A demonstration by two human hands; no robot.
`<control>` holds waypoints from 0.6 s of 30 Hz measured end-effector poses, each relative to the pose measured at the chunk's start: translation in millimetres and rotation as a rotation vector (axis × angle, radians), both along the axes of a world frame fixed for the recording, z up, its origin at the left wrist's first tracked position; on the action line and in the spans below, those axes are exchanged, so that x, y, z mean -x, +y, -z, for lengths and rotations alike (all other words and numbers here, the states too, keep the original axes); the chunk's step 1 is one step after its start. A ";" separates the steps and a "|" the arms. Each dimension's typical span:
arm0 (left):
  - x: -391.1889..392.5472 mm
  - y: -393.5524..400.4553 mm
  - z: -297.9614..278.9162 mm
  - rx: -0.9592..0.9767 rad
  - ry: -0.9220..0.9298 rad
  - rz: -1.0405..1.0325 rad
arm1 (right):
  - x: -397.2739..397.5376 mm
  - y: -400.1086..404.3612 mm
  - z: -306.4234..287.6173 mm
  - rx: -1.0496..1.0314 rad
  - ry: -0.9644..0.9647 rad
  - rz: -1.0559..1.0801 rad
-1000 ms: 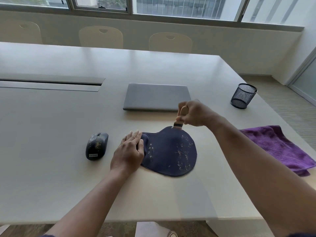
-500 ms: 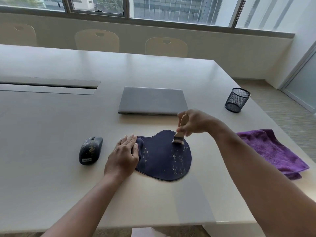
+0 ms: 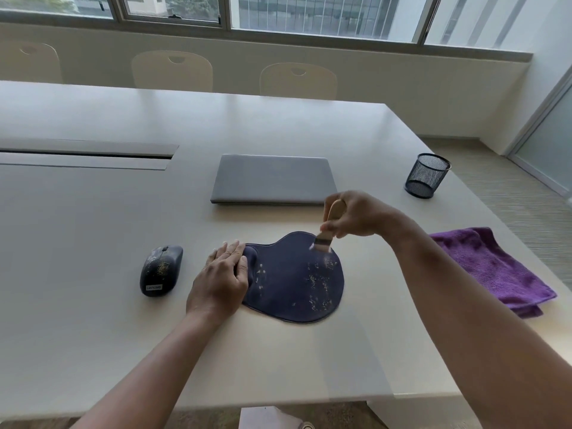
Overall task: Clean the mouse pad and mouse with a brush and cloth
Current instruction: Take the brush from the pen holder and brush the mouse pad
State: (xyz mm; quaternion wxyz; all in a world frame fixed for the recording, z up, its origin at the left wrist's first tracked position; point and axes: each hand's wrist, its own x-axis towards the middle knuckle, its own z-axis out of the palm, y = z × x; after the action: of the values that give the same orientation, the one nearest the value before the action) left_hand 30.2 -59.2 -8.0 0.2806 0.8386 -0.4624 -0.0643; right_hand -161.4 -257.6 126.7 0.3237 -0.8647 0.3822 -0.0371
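Note:
A dark blue mouse pad (image 3: 297, 280) with a wrist rest lies on the white table (image 3: 93, 320), speckled with pale crumbs. My left hand (image 3: 221, 278) presses flat on the pad's left end, over the wrist rest. My right hand (image 3: 356, 216) grips a small wooden-handled brush (image 3: 325, 239), whose bristles touch the pad's far right edge. A dark mouse (image 3: 161, 270), also dusted with crumbs, sits left of the pad. A purple cloth (image 3: 495, 270) lies crumpled at the table's right edge.
A shut grey laptop (image 3: 272, 179) lies just behind the pad. A black mesh pen cup (image 3: 427, 174) stands at the far right. A cable hatch (image 3: 86, 153) is set into the table at the left. Three chairs stand along the far side.
The brush swept from the pad's far edge down onto its surface, then back toward the far right edge. My left hand stays on the wrist rest.

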 end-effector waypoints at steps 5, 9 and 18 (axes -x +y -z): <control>-0.1 -2.5 -0.3 0.004 0.005 0.006 | 3.1 4.0 8.6 0.136 -0.092 0.084; -2.4 3.5 -0.2 -0.001 0.004 0.034 | 11.3 17.8 17.8 0.079 -0.034 0.059; 0.4 0.8 -1.5 0.022 -0.014 0.042 | 22.3 34.9 42.7 0.129 -0.291 0.208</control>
State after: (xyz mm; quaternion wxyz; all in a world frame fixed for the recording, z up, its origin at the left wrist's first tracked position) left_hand 29.8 -58.4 -6.6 0.2854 0.8260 -0.4825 -0.0593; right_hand -183.8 -222.7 84.0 0.3136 -0.8252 0.4154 -0.2193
